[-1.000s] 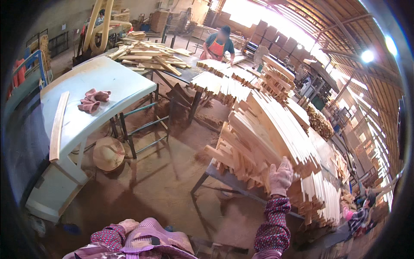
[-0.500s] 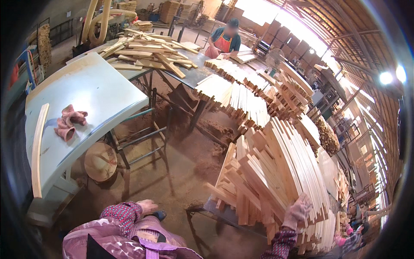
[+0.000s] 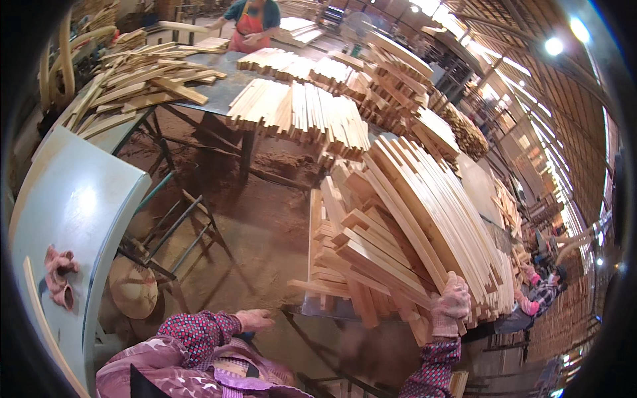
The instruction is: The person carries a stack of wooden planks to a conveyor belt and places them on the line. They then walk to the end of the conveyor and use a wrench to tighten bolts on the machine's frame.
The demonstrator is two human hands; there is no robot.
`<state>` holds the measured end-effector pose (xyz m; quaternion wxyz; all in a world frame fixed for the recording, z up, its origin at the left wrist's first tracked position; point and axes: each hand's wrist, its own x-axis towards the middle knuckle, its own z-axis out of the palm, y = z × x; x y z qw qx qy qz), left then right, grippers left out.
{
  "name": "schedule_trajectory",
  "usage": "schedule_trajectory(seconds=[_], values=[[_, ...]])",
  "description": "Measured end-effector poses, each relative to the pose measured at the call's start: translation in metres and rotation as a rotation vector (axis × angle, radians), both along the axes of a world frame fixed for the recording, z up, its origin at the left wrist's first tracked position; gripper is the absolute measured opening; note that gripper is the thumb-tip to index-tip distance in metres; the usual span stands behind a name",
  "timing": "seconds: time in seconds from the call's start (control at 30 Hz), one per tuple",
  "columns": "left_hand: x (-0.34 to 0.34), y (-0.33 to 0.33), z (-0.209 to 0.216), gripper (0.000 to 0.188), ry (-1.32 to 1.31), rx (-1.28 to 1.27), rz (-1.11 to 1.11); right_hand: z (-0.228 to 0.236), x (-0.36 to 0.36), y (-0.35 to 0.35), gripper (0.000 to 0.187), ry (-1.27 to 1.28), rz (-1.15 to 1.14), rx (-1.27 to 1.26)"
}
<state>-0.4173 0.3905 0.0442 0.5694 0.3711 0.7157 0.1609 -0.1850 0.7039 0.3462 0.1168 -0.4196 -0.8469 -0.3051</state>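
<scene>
Head view: the pale-gloved right hand (image 3: 451, 302) rests against the near ends of long pale wooden strips (image 3: 444, 212); its fingers are bent, but their undersides are hidden, so I cannot tell whether they grip a strip or only press. The strips stretch forward from that hand, mostly ranked side by side in a layer that looks largely aligned. Just left of it, crossed light-brown wooden boards (image 3: 371, 255) on a dark flat counter (image 3: 312, 308) lie skewed, evidently not lined up. Well left, the bare left hand (image 3: 255, 320) is released, holding nothing. Beyond both hands, rows of short light wooden pieces (image 3: 298, 109) appear already ordered, while a loose heap of yellowish wooden slats (image 3: 146, 79), ahead of the left hand, appears unsorted.
</scene>
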Motion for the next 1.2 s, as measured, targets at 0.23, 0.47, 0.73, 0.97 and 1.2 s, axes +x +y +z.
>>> schedule_trajectory(seconds=[0.23, 0.47, 0.73, 0.97, 1.2], values=[[0.078, 0.066, 0.097, 0.067, -0.424, 0.534, -0.318, 0.005, 0.056, -0.115, 0.039, 0.687, 0.041, -0.609], [0.147, 0.088, 0.183, 0.088, -1.722, 0.488, -0.223, -0.047, 0.118, -0.257, 0.037, 1.693, -0.155, -1.721], [0.285, 0.027, 0.174, 0.048, -1.449, 0.001, -0.122, -0.073, 0.206, -0.395, 0.046, 2.051, -0.319, -1.476], [0.444, -0.078, 0.150, 0.048, -1.455, -0.124, -0.182, -0.112, 0.312, -0.530, 0.108, 1.372, -0.699, -0.754], [0.531, -0.148, 0.144, 0.056, -1.058, -0.116, -0.402, -0.127, 0.364, -0.593, 0.075, 1.684, -0.807, -0.711]])
